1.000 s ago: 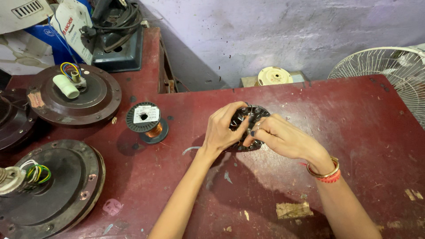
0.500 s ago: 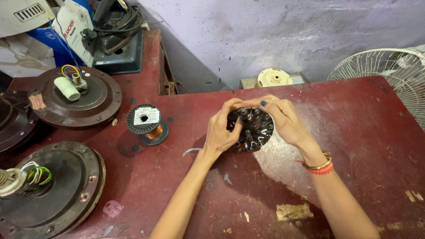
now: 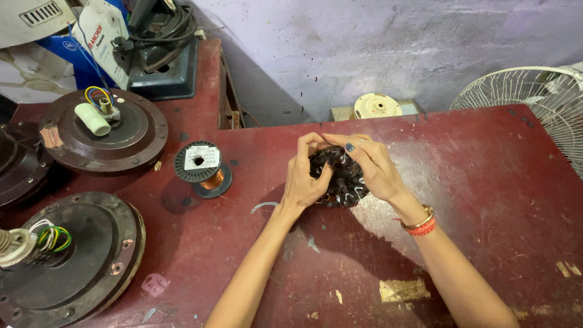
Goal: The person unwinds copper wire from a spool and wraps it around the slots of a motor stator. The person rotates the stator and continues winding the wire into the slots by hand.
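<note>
A: Item one, centre of the bench [image 3: 486,182]?

B: One dark round fan stator [image 3: 341,177], wound with copper coils, raised just above the red top. Left hand [image 3: 305,176] closed on its near-left side, thumb across the face; right hand [image 3: 371,165] closed over its top and right side. Both grips firm on the stator, which is half hidden by the fingers.

A: Containers?

B: None proper. Three dark round motor housings lie open-face up on the left: the far housing [image 3: 103,132] carries a white capacitor [image 3: 92,119] and coloured wires; the near housing [image 3: 67,258] shows a shaft with green and yellow wires; the third housing [image 3: 15,164] is cut off by the left edge.

A: Loose stock?

B: One black spool of copper wire [image 3: 203,168], standing well left of the hands.

A: Edges and room?

B: Far edge of the bench runs just beyond the hands, along a lilac wall. Open red surface to the right and in front of the arms. A white fan guard [image 3: 534,106] overhangs the right corner, partly out of frame.

A: Unclear items?

B: A cream disc [image 3: 376,105] behind the far edge and a dark machine [image 3: 161,54] at top left; details not legible.
</note>
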